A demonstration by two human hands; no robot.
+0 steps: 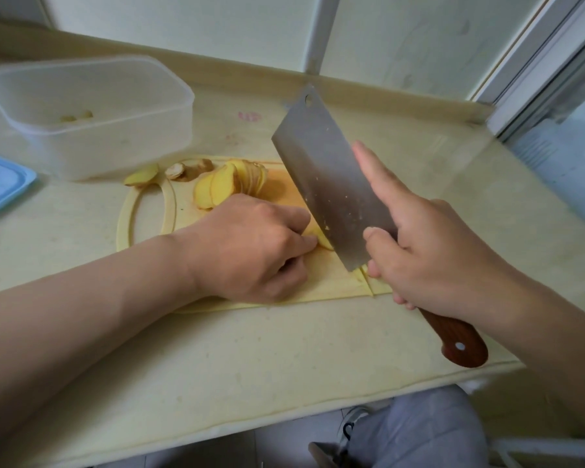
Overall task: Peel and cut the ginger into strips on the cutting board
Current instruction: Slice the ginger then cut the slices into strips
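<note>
Countertop (250, 349), pink mark (249, 116) unreadable; left hand (250, 246) pinches ginger slice (323, 239), right hand (433, 255) grips cleaver (325, 170).

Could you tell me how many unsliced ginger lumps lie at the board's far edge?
3: a yellow piece at the far-left rim, a pale knob right of it, a brown knob by the slices; blur may hide more.

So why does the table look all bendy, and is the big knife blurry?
In the head view the wide lens bows the counter at its edges; the cleaver there looks fairly sharp, with a dull sheen; the plastic tub and window frame near the borders look smeared.
</note>
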